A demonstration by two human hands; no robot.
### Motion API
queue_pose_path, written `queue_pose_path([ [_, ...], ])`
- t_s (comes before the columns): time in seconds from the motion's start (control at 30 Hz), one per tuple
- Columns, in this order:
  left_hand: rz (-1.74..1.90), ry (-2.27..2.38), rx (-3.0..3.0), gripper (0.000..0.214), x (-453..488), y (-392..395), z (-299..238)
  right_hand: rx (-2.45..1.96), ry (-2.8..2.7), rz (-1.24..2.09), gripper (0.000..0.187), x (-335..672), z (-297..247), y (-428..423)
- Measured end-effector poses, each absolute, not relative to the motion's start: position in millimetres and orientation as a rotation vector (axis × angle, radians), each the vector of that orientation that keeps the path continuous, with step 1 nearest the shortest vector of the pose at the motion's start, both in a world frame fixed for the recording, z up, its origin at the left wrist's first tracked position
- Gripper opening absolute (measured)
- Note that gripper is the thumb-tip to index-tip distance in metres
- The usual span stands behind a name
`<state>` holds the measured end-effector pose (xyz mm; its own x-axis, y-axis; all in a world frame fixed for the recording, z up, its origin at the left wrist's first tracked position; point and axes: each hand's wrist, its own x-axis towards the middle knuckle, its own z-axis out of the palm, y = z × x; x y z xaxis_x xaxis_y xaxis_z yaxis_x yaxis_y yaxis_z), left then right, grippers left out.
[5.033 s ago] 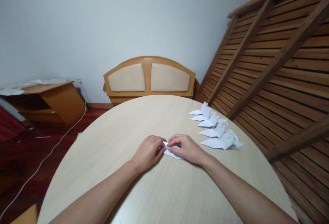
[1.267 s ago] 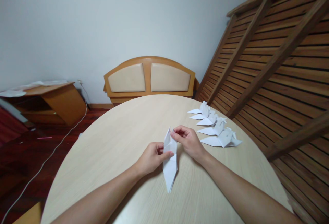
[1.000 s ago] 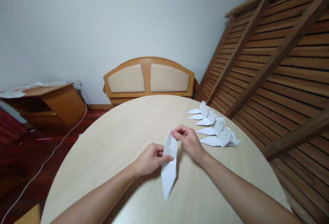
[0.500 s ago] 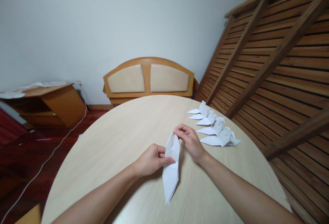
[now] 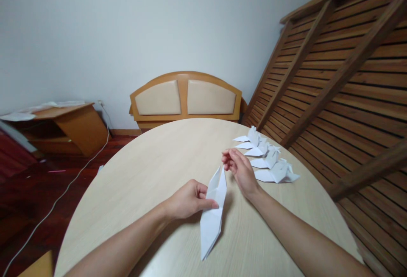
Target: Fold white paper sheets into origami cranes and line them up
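Observation:
My left hand (image 5: 192, 200) pinches a folded white paper piece (image 5: 210, 228) around its middle, thumb on top and fingers underneath. The piece is long and narrow, with two upper points standing apart and a tapered lower end towards me. Close to the right upper point is my right hand (image 5: 240, 171), its fingers loosely bent and apart from a firm grip; whether a fingertip touches the paper is hard to see. Several finished-looking folded white paper figures (image 5: 276, 171) lie in an overlapping row on the right, past my right hand.
A round pale wooden table (image 5: 143, 162) lies under my hands. Beyond it stands a headboard (image 5: 184, 77) with two cream panels. A slatted wooden frame (image 5: 333, 90) leans along the right. At left are a low wooden desk (image 5: 79, 128) and a white cable (image 5: 57, 200) on the floor.
My right hand has let go of the paper's upper end and shifted slightly up and right. The two upper points have spread apart, and the paper tilts more to the right.

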<state>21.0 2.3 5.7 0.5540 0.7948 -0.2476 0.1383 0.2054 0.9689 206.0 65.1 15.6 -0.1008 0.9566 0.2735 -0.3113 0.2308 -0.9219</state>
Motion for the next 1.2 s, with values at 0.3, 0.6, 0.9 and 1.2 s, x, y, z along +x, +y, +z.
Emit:
queue_pose_path([
  [0.3, 0.594, 0.938, 1.328, 0.047, 22.3, 2.1, 0.9, -0.838, -1.523, 1.221, 0.033, 196.9, 16.5, 52.5],
  [0.6, 0.754, 0.947, 1.268, 0.049, 22.7, 7.3, -0.3, -0.809, -1.372, 1.365, 0.059, 207.3, 19.1, 62.8],
  [0.9, 1.075, 1.049, 1.239, 0.048, 14.5, 17.7, 4.9, -0.826, -1.603, 1.416, 0.045, 198.1, 11.6, 57.6],
  [1.2, 1.205, 1.154, 1.19, 0.044, 15.6, 19.8, 6.7, -0.753, -1.602, 1.341, 0.031, 202.3, 8.2, 56.2],
])
